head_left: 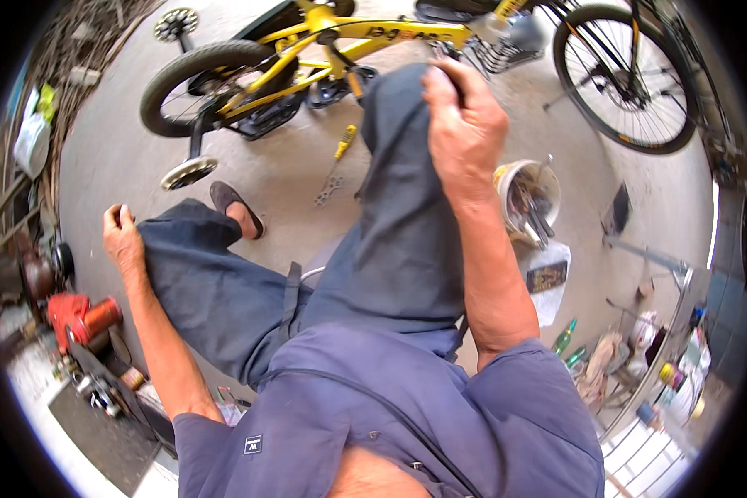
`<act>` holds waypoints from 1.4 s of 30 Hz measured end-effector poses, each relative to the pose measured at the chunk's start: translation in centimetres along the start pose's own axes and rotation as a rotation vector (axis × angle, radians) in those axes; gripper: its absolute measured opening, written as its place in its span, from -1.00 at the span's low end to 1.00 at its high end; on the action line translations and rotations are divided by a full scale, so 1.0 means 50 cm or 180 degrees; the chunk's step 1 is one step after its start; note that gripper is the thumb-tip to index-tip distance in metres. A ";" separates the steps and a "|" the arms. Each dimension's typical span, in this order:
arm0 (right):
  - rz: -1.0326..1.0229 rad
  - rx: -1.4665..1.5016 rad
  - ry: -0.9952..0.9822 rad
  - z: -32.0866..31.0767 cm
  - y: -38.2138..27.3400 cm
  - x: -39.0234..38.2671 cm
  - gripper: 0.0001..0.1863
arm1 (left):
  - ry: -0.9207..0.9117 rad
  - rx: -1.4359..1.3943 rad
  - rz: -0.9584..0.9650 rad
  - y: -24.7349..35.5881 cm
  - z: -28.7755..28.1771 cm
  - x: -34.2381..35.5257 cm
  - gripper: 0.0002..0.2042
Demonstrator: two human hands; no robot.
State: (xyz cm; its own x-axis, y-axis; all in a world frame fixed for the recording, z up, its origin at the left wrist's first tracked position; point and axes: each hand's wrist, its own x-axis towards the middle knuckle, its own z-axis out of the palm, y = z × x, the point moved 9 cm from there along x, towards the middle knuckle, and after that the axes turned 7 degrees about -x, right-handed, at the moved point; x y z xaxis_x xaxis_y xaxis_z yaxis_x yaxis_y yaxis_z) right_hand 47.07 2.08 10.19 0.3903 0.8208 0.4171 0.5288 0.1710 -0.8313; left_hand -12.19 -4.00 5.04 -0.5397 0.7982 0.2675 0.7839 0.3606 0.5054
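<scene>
My left hand (123, 241) rests by my left knee, its fingers curled, with nothing visible in it. My right hand (471, 124) is at the side of my raised right knee with its fingers bent; the fingertips are partly hidden, and anything in them cannot be made out. Beyond my knees a small yellow bicycle (427, 31) lies on the floor, with its near wheel (203, 87) and a training wheel (189, 173) to the left. Between my legs and the bicycle are a yellow-handled screwdriver (345, 143) and a flat metal multi-hole wrench (329, 190).
A white bucket of tools (548, 177) stands right of my right forearm, near a dark phone-like slab (548, 276). Another bicycle's wheel (627, 79) is at the far right. Green bottles (565, 336) and a metal frame (649, 253) are on the right; a red machine (79, 317) is on the left.
</scene>
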 end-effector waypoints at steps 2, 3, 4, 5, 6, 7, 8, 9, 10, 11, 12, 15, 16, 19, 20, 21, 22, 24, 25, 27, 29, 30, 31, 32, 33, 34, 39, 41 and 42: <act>0.0693 -0.0561 -0.0063 -0.079 0.130 -0.035 -0.81 | -0.0133 -0.0191 -0.0006 -0.011 0.028 0.030 -0.76; 0.0719 -0.1220 -0.0352 -0.105 0.169 -0.068 -0.78 | -0.0193 -0.0309 -0.0006 -0.026 0.043 0.041 -0.76; 0.0958 -0.1337 -0.0552 -0.128 0.225 -0.114 -0.76 | -0.0233 -0.0472 0.0011 -0.006 0.055 0.041 -0.75; 0.1020 -0.1568 -0.0745 -0.149 0.278 -0.164 -0.75 | -0.0306 -0.0312 0.0075 0.028 0.066 0.034 -0.75; 0.1079 -0.1807 -0.0942 -0.171 0.329 -0.219 -0.74 | -0.0384 -0.0160 0.0133 0.067 0.079 0.023 -0.75; 0.1261 -0.2025 -0.1247 -0.190 0.386 -0.283 -0.71 | -0.0442 0.0006 0.0195 0.091 0.090 0.017 -0.75; 0.1429 -0.2208 -0.1560 -0.196 0.431 -0.338 -0.68 | -0.0468 0.0171 0.0301 0.102 0.093 0.017 -0.76; 0.1710 -0.2232 -0.1729 -0.196 0.461 -0.381 -0.65 | -0.0469 0.0224 0.0328 0.111 0.095 0.012 -0.76; 0.1997 -0.2238 -0.1909 -0.193 0.486 -0.422 -0.62 | -0.0466 0.0295 0.0360 0.122 0.092 0.007 -0.76; 0.2299 -0.2239 -0.2080 -0.186 0.509 -0.461 -0.58 | -0.0474 0.0365 0.0408 0.129 0.090 0.009 -0.77; 0.2360 -0.2240 -0.2163 -0.172 0.531 -0.480 -0.54 | -0.0482 0.0329 0.0424 0.129 0.090 0.013 -0.77; 0.2463 -0.2214 -0.2389 -0.112 0.612 -0.515 -0.44 | -0.0510 0.0279 0.0430 0.122 0.089 0.017 -0.78; 0.2453 -0.2213 -0.2422 -0.091 0.642 -0.518 -0.41 | -0.0533 0.0270 0.0408 0.125 0.092 0.019 -0.79; 0.2379 -0.1996 -0.2193 -0.036 0.726 -0.519 -0.37 | -0.0630 0.0254 0.0423 0.133 0.103 0.024 -0.81; 0.2313 -0.1875 -0.2060 -0.008 0.731 -0.494 -0.36 | -0.0628 0.0286 0.0379 0.134 0.100 0.023 -0.81; 0.2450 -0.1741 -0.2203 0.022 0.741 -0.487 -0.36 | -0.0628 0.0317 0.0334 0.128 0.099 0.024 -0.81; 0.2586 -0.1609 -0.2349 0.048 0.750 -0.480 -0.36 | -0.0608 0.0441 0.0442 0.121 0.092 0.024 -0.81; 0.2813 -0.1809 -0.2479 0.076 0.741 -0.443 -0.39 | -0.0558 0.0537 0.0423 0.141 0.089 0.010 -0.81; 0.2956 -0.1639 -0.2475 0.091 0.757 -0.450 -0.40 | -0.0553 0.0583 0.0399 0.148 0.088 0.007 -0.81; 0.3055 -0.1552 -0.2427 0.098 0.787 -0.451 -0.44 | -0.0556 0.0598 0.0459 0.166 0.094 0.003 -0.82; 0.2964 -0.1691 -0.2405 0.108 0.799 -0.436 -0.50 | -0.0605 0.0509 0.0440 0.166 0.096 0.004 -0.83; 0.2713 -0.1738 -0.2346 0.086 0.831 -0.430 -0.53 | -0.0622 0.0482 0.0406 0.171 0.106 0.001 -0.83; 0.2463 -0.1770 -0.2296 0.079 0.841 -0.423 -0.57 | -0.0667 0.0433 0.0387 0.172 0.112 0.002 -0.83; 0.2413 -0.1680 -0.1904 0.069 0.815 -0.407 -0.61 | -0.0633 0.0484 0.0362 0.171 0.104 -0.001 -0.83; 0.2351 -0.1580 -0.1526 0.051 0.771 -0.380 -0.66 | -0.0591 0.0539 0.0326 0.169 0.092 -0.006 -0.83; 0.2299 -0.1494 -0.1148 0.026 0.732 -0.355 -0.70 | -0.0601 0.0560 0.0301 0.171 0.088 -0.010 -0.83; 0.2571 -0.0942 -0.0548 -0.069 0.651 -0.278 -0.82 | -0.0566 0.0025 0.0114 0.179 0.086 -0.017 -0.83; 0.2373 -0.0770 -0.0337 -0.102 0.579 -0.228 -0.83 | -0.0434 -0.0592 0.0023 0.157 0.080 -0.019 -0.84; 0.2216 -0.0738 -0.0242 -0.114 0.543 -0.200 -0.84 | -0.0308 -0.0936 0.0031 0.152 0.073 -0.023 -0.85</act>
State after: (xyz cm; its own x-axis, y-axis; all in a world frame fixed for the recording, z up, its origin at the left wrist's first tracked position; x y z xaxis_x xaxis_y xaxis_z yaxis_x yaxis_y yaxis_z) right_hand 61.82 -4.59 -14.47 0.6449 0.7342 -0.2124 0.3268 -0.5161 -0.7918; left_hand -4.50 -0.45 5.58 -0.4897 0.8483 0.2013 0.6589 0.2089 0.7226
